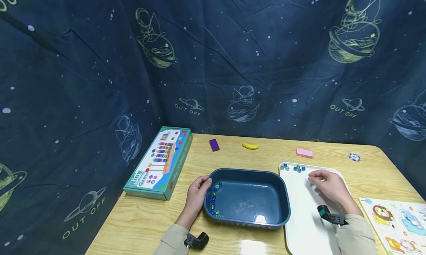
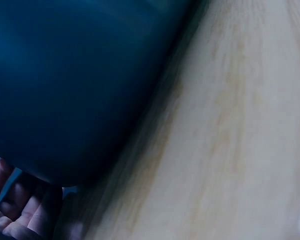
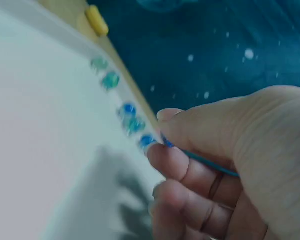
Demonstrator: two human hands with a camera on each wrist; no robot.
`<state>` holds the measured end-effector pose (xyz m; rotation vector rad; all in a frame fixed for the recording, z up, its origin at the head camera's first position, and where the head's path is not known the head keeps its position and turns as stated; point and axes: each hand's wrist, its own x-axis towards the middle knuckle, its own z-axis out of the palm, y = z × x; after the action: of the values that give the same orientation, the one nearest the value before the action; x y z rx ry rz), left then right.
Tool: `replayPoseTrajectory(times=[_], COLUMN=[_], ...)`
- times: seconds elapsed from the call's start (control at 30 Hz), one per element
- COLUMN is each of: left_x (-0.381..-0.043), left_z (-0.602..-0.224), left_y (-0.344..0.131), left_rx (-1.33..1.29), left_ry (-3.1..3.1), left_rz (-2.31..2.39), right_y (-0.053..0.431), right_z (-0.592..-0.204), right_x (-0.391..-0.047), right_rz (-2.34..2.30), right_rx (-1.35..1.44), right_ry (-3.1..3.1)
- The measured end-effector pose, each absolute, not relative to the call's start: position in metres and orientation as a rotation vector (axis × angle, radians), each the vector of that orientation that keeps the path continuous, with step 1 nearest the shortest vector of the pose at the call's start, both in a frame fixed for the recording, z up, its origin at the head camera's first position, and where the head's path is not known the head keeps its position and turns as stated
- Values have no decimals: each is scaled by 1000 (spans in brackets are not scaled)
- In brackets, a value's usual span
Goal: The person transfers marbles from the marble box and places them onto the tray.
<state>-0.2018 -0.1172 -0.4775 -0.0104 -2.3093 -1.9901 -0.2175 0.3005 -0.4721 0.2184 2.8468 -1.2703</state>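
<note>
My left hand (image 1: 197, 193) grips the left rim of a dark blue rectangular basin (image 1: 246, 222), thumb over the edge. In the left wrist view its curled fingers (image 2: 27, 210) show beside the basin's wall. Along the basin's inner left side lies a row of blue and green glass marbles (image 1: 213, 201). Over the far part of a white tray (image 1: 301, 210) is my right hand (image 1: 329, 186), thumb and index finger pinching a blue marble (image 3: 166, 142) mostly hidden between the fingertips. Several blue and green marbles (image 3: 134, 124) rest against the tray's far edge, just beside those fingertips.
A ring game box (image 1: 159, 162) lies at the left. Along the back are a purple block (image 1: 214, 145), a yellow toy banana (image 1: 250, 146), a pink block (image 1: 304, 153) and a poker chip (image 1: 354, 157). An animal picture board (image 1: 396, 221) sits right of the tray.
</note>
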Motion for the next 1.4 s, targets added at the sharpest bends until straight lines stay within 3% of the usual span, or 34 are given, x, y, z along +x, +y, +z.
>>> replayPoseTrajectory(times=[0.43,0.9,1.13,1.4], left_x=[-200,-201,-201,-200], left_z=[-476,-476,-474,-474], left_y=[-116,-116,-114,-115], left_rx=[5,1,-1,9], left_ry=[-2317,-2317,-2312,-2317], left_rz=[-1979,-1984,-1989,-1990], right_y=[302,296,238,152], right_z=[-495,-459,-421,-410], right_x=[-222,-216,-216,-226], right_rz=[-959,-1211,-1508,-1393], right_rx=[266,319,-63,-592], right_ry=[3174,3016,2795,2593])
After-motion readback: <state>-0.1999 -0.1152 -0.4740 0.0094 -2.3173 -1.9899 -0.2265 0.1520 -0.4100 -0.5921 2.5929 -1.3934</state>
